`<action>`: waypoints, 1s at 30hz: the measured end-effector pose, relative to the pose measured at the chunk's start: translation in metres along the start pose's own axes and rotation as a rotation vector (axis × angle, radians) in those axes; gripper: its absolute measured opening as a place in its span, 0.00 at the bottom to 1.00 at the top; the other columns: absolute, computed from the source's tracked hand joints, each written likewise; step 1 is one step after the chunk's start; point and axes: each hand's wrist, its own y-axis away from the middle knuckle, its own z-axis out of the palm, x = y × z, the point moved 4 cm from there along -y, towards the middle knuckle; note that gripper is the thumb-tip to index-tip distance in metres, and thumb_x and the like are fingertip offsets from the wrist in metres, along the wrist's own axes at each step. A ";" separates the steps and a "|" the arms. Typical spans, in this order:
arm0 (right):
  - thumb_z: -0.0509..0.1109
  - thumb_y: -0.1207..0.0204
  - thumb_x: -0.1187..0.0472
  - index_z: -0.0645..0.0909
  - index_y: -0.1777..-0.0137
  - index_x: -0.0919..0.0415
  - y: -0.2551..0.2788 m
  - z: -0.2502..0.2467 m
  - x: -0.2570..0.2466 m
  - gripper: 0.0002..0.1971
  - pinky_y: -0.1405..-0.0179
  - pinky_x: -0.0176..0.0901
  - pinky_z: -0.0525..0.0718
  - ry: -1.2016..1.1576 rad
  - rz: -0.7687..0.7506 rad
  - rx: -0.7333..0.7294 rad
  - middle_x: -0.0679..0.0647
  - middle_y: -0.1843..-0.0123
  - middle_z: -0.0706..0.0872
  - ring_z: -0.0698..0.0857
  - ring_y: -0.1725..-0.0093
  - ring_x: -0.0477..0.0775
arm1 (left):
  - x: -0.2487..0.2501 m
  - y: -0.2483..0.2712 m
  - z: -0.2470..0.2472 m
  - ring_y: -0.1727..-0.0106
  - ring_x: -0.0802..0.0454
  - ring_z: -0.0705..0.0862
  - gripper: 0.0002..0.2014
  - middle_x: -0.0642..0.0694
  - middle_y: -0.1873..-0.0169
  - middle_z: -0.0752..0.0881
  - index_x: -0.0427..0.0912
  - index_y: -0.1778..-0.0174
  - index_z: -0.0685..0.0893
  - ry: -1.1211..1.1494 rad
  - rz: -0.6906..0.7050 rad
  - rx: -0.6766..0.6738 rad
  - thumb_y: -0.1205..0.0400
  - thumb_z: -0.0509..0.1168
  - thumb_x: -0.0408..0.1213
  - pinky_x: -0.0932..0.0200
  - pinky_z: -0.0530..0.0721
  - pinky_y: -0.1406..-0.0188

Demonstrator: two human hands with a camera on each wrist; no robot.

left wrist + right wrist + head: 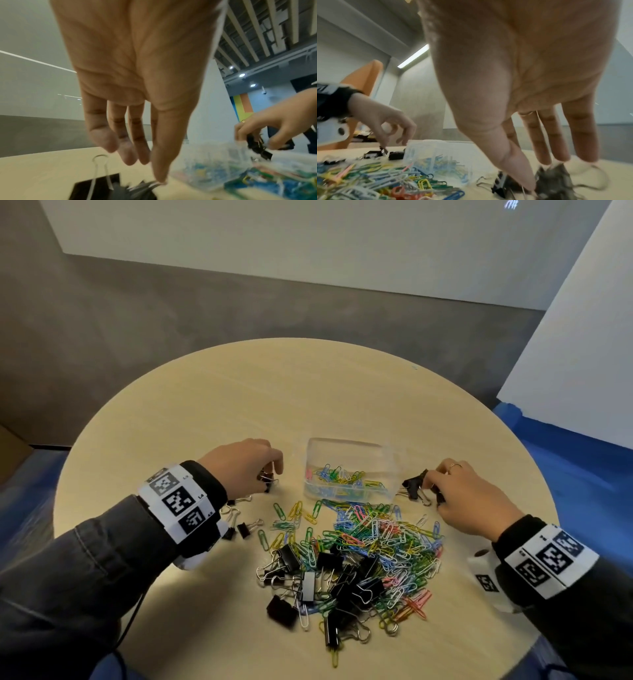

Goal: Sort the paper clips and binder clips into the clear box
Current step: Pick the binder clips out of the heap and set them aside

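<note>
- The clear box [349, 470] is set on the round worktop [239, 392] just beyond the mixed heap [352, 556], between the two hands, apparently so that either hand reaches it; only coloured paper clips [342, 475] are seen inside it.
- A binder clip [268, 479] is pinched by its wire handle between thumb and fingertip of the left hand [245, 465], left of the box.
- A cluster of binder clips [416, 486] is gripped by the curled fingers of the right hand [469, 501], right of the box, presumably gathered apart from the paper clips before being sorted.
- The whole layout is given only by the head view.
- The left wrist view alone shows a second black clip [96, 188] lying beside the pinched one.
- In the right wrist view, the gripped cluster is blurred.
</note>
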 end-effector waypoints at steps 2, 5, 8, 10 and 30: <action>0.62 0.21 0.62 0.76 0.37 0.53 0.009 -0.010 -0.016 0.14 0.51 0.41 0.77 0.038 -0.059 0.133 0.53 0.40 0.73 0.71 0.39 0.53 | 0.014 0.007 -0.002 0.56 0.59 0.81 0.09 0.54 0.53 0.82 0.50 0.47 0.84 0.164 0.100 -0.076 0.22 0.71 0.39 0.64 0.79 0.57; 0.65 0.20 0.53 0.77 0.38 0.46 0.031 -0.025 -0.058 0.11 0.42 0.37 0.76 -0.174 -0.328 0.064 0.46 0.40 0.74 0.72 0.42 0.44 | 0.038 0.019 0.007 0.53 0.61 0.85 0.12 0.56 0.50 0.84 0.52 0.48 0.85 0.300 0.224 -0.334 0.26 0.75 0.43 0.62 0.84 0.53; 0.69 0.25 0.44 0.78 0.40 0.39 0.060 -0.031 -0.104 0.14 0.42 0.33 0.78 -0.347 -0.602 -0.194 0.39 0.41 0.74 0.76 0.45 0.36 | 0.051 0.021 0.022 0.50 0.60 0.83 0.18 0.58 0.49 0.80 0.54 0.46 0.84 0.195 0.288 -0.448 0.30 0.78 0.41 0.51 0.86 0.48; 0.72 0.28 0.41 0.78 0.39 0.39 0.069 -0.023 -0.122 0.18 0.49 0.37 0.80 -0.290 -0.691 -0.228 0.40 0.42 0.74 0.78 0.51 0.37 | 0.054 0.021 0.028 0.51 0.57 0.83 0.19 0.57 0.51 0.79 0.52 0.46 0.84 0.145 0.306 -0.465 0.31 0.79 0.38 0.48 0.86 0.48; 0.76 0.26 0.57 0.91 0.60 0.53 0.032 -0.046 -0.013 0.04 0.67 0.32 0.86 -0.748 -0.056 0.096 0.47 0.70 0.92 0.91 0.68 0.46 | 0.067 0.019 0.034 0.60 0.57 0.82 0.22 0.49 0.46 0.81 0.50 0.41 0.75 0.129 0.328 -0.398 0.27 0.76 0.39 0.62 0.76 0.65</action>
